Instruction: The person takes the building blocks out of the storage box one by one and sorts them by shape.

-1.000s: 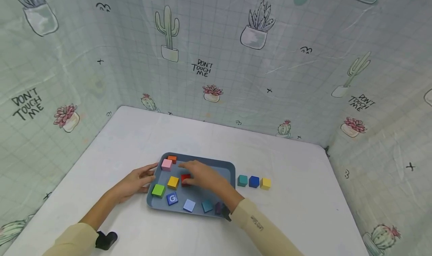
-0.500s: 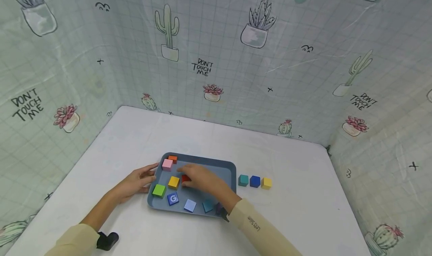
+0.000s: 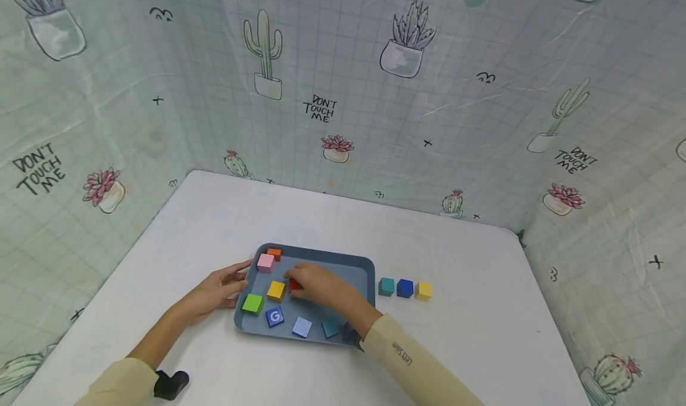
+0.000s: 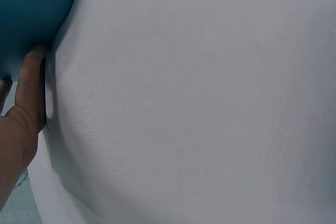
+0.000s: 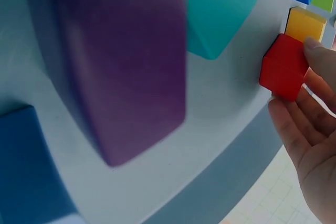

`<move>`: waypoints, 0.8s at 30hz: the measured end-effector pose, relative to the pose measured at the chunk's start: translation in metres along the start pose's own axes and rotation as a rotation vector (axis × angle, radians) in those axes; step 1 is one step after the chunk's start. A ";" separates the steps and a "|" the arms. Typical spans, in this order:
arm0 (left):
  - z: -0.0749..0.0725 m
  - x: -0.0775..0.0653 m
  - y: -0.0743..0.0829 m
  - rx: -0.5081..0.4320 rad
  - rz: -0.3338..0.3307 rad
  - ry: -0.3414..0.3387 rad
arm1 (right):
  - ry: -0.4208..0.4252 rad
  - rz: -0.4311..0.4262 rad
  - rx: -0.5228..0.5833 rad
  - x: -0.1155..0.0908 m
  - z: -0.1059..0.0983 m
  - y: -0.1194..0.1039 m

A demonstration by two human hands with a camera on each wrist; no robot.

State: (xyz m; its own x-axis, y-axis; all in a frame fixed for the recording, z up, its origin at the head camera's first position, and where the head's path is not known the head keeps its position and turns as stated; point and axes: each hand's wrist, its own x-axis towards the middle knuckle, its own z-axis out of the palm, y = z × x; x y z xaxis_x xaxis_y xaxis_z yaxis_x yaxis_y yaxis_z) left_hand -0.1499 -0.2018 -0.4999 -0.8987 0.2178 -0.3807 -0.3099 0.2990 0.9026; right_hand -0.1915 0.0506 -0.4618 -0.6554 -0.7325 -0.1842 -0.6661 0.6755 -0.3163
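Observation:
A blue-grey tray (image 3: 345, 269) lies on the white table, holding several coloured blocks. My right hand (image 3: 316, 282) reaches over it and pinches a red block (image 5: 283, 69) between thumb and fingers; in the head view the hand covers part of that block. Just left of it sits a yellow-orange block (image 3: 276, 290). My left hand (image 3: 214, 290) rests against the tray's left side, fingers extended to the rim, and the left wrist view has a finger (image 4: 30, 85) touching the outer wall.
Pink (image 3: 265, 263) and orange (image 3: 274, 254) blocks sit in the far left corner. Green (image 3: 252, 304), blue G (image 3: 275, 316), light blue (image 3: 302, 327), teal (image 3: 330, 327) and purple (image 5: 131, 66) blocks line the near side. Teal (image 3: 386, 287), blue (image 3: 404, 288) and yellow (image 3: 423, 291) cubes stand right of the tray.
The thumb and fingers of my right hand have come together around the red block, which stays at about the same spot. My left hand stays at the tray's side.

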 end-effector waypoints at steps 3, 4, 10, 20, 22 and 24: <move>0.000 0.000 -0.001 -0.002 0.005 -0.004 | 0.003 0.013 -0.021 0.000 0.000 0.000; 0.000 0.000 -0.001 -0.002 0.004 -0.003 | 0.006 0.018 -0.034 0.000 0.000 0.000; 0.000 0.001 -0.001 -0.005 -0.005 0.003 | 0.028 0.032 -0.117 0.000 -0.001 0.000; 0.003 0.000 0.001 0.014 0.001 0.008 | 0.023 0.045 -0.141 -0.002 -0.002 0.005; 0.003 -0.001 0.000 0.015 0.003 0.007 | 0.035 0.036 -0.142 -0.003 -0.003 0.006; 0.003 -0.001 0.000 0.015 0.001 0.009 | 0.051 0.031 -0.137 -0.005 -0.004 0.008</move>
State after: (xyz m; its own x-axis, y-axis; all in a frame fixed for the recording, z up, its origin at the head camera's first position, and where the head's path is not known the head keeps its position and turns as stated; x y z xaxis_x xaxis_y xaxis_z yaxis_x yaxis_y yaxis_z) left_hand -0.1478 -0.1993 -0.4999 -0.9017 0.2101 -0.3779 -0.3043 0.3128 0.8998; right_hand -0.1952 0.0598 -0.4596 -0.6910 -0.7085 -0.1434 -0.6856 0.7052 -0.1805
